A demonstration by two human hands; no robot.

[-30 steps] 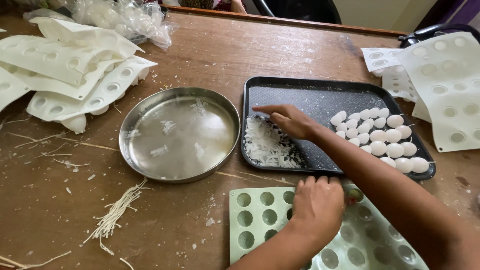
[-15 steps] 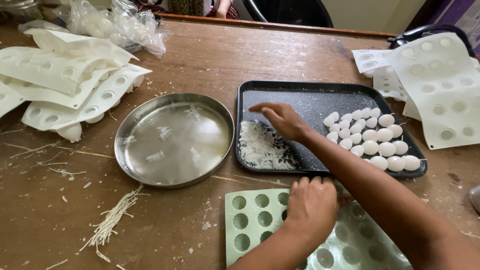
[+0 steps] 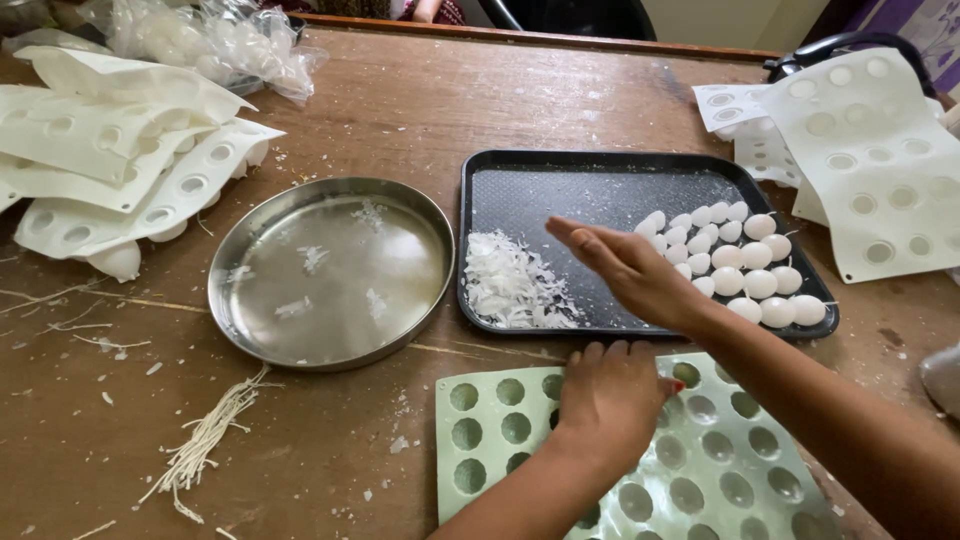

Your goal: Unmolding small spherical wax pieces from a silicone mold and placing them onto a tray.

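Green silicone mould (image 3: 700, 480) lies emptied under my flat, ungripping left hand (image 3: 610, 400). At two o'clock, white pieces (image 3: 740, 260) half-fill the black tray (image 3: 560, 170); my right hand (image 3: 630, 270) hovers open, holding nothing.

Crumpled clear plastic bags (image 3: 215, 45) at table's far-left edge

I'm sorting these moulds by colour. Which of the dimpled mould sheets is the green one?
The green mould at the near edge of the table, under the left hand. The sheets stacked at the far left and far right are white.
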